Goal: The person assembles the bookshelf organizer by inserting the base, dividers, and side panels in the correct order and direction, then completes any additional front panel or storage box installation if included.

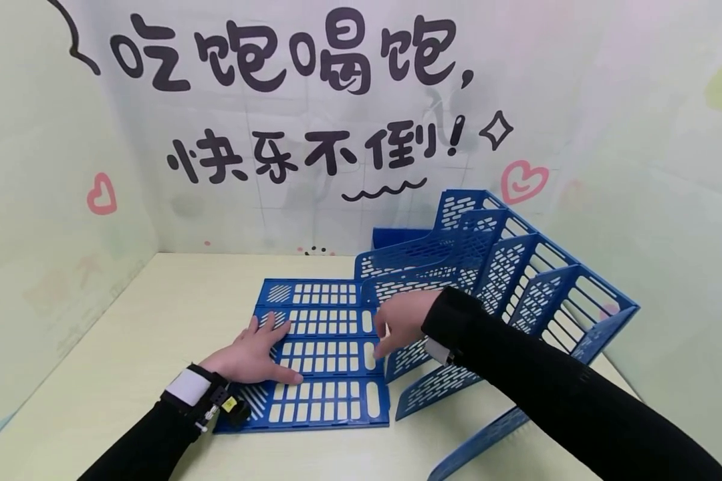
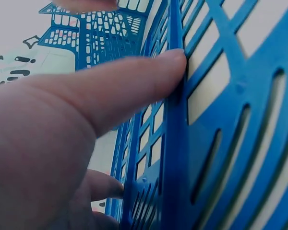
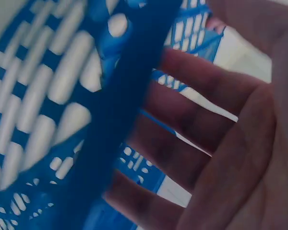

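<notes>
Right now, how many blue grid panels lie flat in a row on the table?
4, side by side on the table: farthest panel, second panel, third panel and nearest panel. The left hand partly covers some; any underneath would be hidden.

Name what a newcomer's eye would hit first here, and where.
Likely the big dark lettering across the back wall. Next, the blue slotted rack standing at the right of the tabletop, flat blue panels lying to its left. Then the left hand, spread on the panels, and the right hand at their right end.
</notes>
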`<state>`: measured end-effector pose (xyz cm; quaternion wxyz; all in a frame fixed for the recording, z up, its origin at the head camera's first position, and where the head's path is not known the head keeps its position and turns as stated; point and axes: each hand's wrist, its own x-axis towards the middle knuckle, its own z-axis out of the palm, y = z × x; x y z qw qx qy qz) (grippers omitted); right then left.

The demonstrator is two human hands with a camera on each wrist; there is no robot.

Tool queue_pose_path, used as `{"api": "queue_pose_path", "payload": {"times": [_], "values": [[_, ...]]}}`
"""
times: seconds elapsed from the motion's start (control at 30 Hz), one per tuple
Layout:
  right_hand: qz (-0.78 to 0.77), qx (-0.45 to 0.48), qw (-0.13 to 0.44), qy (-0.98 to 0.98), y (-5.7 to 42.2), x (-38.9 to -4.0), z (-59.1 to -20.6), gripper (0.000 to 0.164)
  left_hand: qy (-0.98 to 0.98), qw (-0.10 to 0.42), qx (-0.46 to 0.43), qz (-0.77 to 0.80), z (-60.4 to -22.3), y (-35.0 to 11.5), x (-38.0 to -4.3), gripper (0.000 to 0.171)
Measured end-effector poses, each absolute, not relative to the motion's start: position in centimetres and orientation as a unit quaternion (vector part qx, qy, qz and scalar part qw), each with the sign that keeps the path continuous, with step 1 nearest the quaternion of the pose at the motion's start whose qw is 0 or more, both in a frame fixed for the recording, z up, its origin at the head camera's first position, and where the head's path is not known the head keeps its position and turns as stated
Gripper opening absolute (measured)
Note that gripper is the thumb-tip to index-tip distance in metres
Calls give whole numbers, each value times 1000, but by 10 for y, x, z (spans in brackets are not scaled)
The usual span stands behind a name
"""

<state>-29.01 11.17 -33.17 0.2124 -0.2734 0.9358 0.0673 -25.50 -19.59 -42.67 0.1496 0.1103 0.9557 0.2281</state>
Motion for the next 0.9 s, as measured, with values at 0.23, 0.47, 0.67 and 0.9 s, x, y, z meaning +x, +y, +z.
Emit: {"api": "queue_pose_path", "payload": {"times": [0.23,0.47,0.67,0.9], "values": [[56,-282,246,926,119,-271,-324,16,955,151,106,232,-427,-194,-255,121],[84,-349,200,912,133,-284,-320,12,955,150,106,232,-425,-193,-254,121],[49,-304,137,941,128,-288,-322,20,956,148,106,232,-425,-193,-255,121],[40,-275,97,956,118,-292,-331,29,956,146,109,230,-427,-194,-255,121]]}}
